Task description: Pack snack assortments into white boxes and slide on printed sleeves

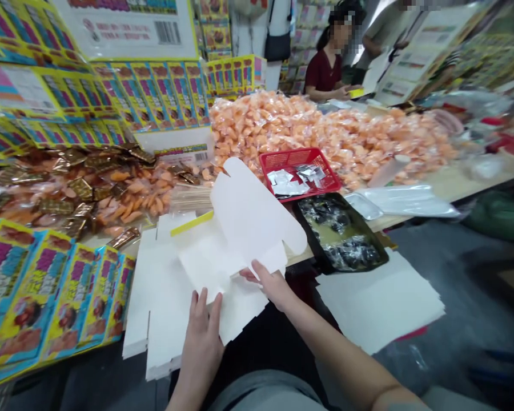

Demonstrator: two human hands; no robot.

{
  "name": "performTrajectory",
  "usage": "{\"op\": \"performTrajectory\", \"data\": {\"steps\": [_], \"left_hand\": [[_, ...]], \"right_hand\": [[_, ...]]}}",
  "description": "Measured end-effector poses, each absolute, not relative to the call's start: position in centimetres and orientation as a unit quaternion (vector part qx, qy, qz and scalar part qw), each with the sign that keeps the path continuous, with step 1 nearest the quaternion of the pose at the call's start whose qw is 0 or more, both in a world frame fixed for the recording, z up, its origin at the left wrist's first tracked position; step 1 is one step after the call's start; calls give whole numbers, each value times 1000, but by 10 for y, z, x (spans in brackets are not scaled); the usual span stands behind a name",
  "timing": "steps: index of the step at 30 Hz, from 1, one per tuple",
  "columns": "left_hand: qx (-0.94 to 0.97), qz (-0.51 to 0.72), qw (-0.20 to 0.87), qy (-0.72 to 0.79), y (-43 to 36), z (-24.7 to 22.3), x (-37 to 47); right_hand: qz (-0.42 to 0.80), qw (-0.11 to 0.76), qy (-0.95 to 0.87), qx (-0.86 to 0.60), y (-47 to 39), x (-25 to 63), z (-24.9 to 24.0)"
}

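By the near edge of the tabletop (pixel 445 180), a partly folded white carton (pixel 252 211) is held over a stack of flat cartons (pixel 163 331), its white inside turned up and one yellow edge shown. One of its flaps is pinched by the right hand (pixel 272 284), with the thumb above and fingertips below. The fingers of the left hand (pixel 203 337) are laid straight and slightly apart on the carton; whether its edge is also grasped cannot be told. Beyond the carton, silver packets (pixel 286 185) are contained in a red basket (pixel 312 193). Nearer, at the tabletop's near edge, dark pieces (pixel 346 251) in clear wrapping are carried in a black tray (pixel 382 252). Clear plastic trays (pixel 406 200) are laid beside it. Wrapped orange pieces (pixel 274 123) are heaped behind the basket. At the lower left, upright printed boxes (pixel 62 308) are lined up in a blue-edged display carton (pixel 38 365).
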State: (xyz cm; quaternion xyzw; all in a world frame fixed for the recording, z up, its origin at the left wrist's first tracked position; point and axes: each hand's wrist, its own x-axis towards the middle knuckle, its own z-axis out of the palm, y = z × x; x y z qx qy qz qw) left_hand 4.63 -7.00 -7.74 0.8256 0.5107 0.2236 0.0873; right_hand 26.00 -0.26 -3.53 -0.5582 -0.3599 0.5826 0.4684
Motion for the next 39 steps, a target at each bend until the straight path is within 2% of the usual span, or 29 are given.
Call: {"op": "performTrajectory", "data": {"steps": [4,8,12,14,16,18,20,22,24,27,30,34,39], "left_hand": [[719,369,172,564,-58,-74,55],[578,425,263,645,-24,-55,62],[512,473,219,683,-2,-51,74],[610,430,134,652,-1,-53,72],[724,351,32,593,-4,-52,64],[794,284,-49,536,-7,-46,55],[833,223,-82,500,-7,-36,48],[865,150,-62,474,0,-26,45],[890,63,7,452,11,-18,46],[892,-29,94,442,28,-12,51],[883,-58,109,452,38,-10,55],[871,-95,139,463,45,-9,59],[862,-123,191,454,38,1,64]], "right_hand": [[518,440,-459,-572,-15,282,-17],[426,419,-553,-580,-16,270,-27],[329,476,-500,-644,-6,235,-59],[293,480,-488,-667,-4,232,-66],[276,436,-523,-678,-7,243,-61],[302,325,-586,-679,-15,261,-43],[374,179,-659,-627,-27,271,-16],[398,101,-728,-549,-35,265,9],[315,87,-787,-523,-31,243,24],[154,11,-807,-570,-5,206,21],[127,-71,-801,-580,22,190,5],[136,-91,-818,-551,30,197,-3],[152,-75,-851,-496,20,204,-6]]}}
